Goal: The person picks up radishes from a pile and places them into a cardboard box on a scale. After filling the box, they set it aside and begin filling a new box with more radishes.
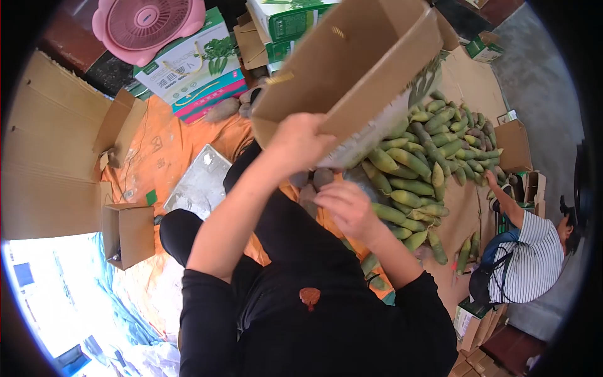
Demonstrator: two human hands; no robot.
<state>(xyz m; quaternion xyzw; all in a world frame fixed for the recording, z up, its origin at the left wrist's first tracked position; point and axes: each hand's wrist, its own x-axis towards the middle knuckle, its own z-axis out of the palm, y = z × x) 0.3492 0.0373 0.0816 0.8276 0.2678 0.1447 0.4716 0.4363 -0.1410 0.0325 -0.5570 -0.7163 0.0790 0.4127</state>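
My left hand (300,146) is closed on the near edge of an open cardboard box (370,94), which is tilted with its brown inside facing up and left. The printed outer side of the box faces the vegetables. Below the box, my right hand (347,210) has its fingers curled together beside some brownish-purple roots (308,198); what it holds, if anything, I cannot tell. To the right of both hands lies a big heap of long green radishes (411,186). The box hides part of this heap.
A pink fan (147,25) sits on printed cartons (191,69) at upper left. A silver metal box (200,179) rests on an orange sheet (169,141). At right, a co-worker in a striped shirt (521,257) reaches a hand (492,179) to the heap. Brown cartons (129,232) stand left.
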